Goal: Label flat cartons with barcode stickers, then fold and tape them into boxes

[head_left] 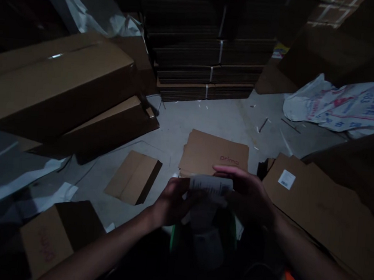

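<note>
Both my hands meet low in the middle of the view over a strip of white printed labels point(211, 184). My left hand point(171, 202) grips the strip from the left, fingers curled round it. My right hand point(246, 193) closes on its right end, fingers laid over the top. The strip hangs down between the hands into shadow, where a green-edged object point(174, 238) shows dimly. Just beyond the hands lies a small stack of flat cardboard boxes point(215, 153) printed with red lettering.
A concrete floor point(208, 116) in dim light. Large brown cartons point(58, 82) at the left, strapped bundles of flat cardboard point(209, 60) at the back, a flat box point(134, 177) on the floor, a labelled cardboard sheet point(314, 206) at the right, a white printed sack point(345, 105).
</note>
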`<state>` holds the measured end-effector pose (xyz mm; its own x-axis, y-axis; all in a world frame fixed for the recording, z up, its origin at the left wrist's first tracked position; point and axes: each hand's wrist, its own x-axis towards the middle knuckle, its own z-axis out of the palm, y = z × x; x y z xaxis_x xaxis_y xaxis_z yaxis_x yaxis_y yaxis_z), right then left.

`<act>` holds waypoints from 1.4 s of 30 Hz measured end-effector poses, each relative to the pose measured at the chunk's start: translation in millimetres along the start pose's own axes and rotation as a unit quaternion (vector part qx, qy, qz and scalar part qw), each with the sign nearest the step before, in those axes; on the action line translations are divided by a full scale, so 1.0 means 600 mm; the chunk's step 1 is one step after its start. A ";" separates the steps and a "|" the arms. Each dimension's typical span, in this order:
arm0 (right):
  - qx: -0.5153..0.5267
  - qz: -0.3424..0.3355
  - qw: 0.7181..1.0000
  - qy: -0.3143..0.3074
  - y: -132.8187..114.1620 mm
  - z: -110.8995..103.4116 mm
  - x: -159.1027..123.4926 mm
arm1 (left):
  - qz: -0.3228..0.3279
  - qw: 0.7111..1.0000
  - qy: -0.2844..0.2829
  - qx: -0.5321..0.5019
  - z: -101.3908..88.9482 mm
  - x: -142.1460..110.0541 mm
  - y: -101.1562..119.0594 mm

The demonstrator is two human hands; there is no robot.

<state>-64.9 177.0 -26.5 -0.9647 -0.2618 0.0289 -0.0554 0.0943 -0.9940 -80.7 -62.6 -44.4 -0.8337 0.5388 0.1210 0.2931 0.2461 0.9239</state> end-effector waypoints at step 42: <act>0.007 0.184 0.948 0.259 0.229 -0.063 0.090 | -0.154 0.944 -0.095 0.278 0.040 -0.013 -0.330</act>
<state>-134.4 211.8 -157.4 -0.9150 0.2943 -0.2762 0.3097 0.0733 -0.9480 -121.0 -96.2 -237.3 -0.8358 0.4950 -0.2374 0.2953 0.7699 0.5657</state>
